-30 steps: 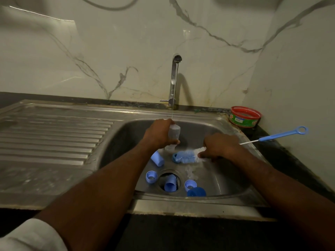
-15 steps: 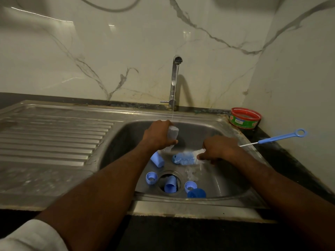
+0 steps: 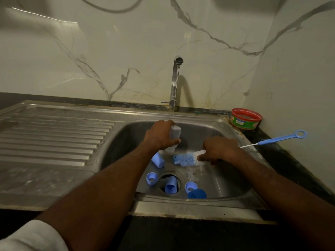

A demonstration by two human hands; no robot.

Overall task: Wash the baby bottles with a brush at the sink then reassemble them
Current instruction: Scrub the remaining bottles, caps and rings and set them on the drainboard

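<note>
We stand at a stainless sink [image 3: 233,185] with a ribbed drainboard [image 3: 54,136] to the left of its basin, and a tap [image 3: 175,82] behind the basin runs a thin stream. Our left hand [image 3: 159,137] is wrapped around a clear baby bottle [image 3: 174,137], held mouth-down over the basin, probably so the rinse water drains out. Our right hand [image 3: 217,151] is closed on the shaft of a bottle brush [image 3: 184,159], its blue-and-white bristles resting low in the basin; the blue ring handle [image 3: 282,137] sticks out past the basin's right rim. A red-rimmed tub [image 3: 245,119] sits at the basin's back right corner. The bottle looks translucent, wet and capless. Small blue parts lie around the drain [image 3: 170,183]: a cap [image 3: 157,160], two collars [image 3: 152,178] [image 3: 190,187], a lid [image 3: 197,194], and a cap in the drain [image 3: 170,186].
</note>
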